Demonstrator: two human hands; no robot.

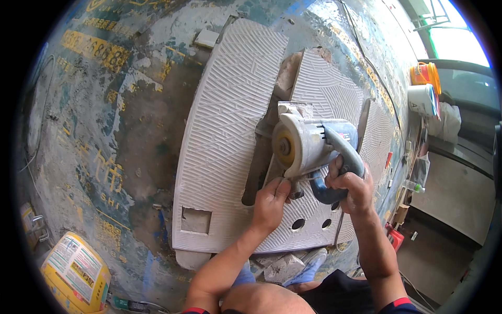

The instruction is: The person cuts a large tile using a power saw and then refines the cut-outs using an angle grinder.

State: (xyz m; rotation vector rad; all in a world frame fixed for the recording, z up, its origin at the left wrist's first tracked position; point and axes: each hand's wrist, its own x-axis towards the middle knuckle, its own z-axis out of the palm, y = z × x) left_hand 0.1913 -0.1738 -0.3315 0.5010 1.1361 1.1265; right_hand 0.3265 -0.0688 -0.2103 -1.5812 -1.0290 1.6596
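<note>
A handheld stone-cutting saw (319,141) with a grey body, a blue handle and a round yellowish blade lies over the tile pieces, blade toward the left. My right hand (353,186) is wrapped round its rear handle. Thumb and fingers of my left hand (272,204) are pinched together at the near edge of the saw, beside a small dark knob (296,194). Below lies a long whitish tile (225,125) with ridges and a square cut-out. Another ridged tile (282,235), with several round holes, lies under my hands.
More ridged tile pieces (329,83) lie beyond the saw. A dark cable (366,57) runs along the floor at right. A yellow bucket (78,272) stands at lower left; orange (426,74) and white buckets (421,100) stand at right. Rubble (284,268) lies near my feet.
</note>
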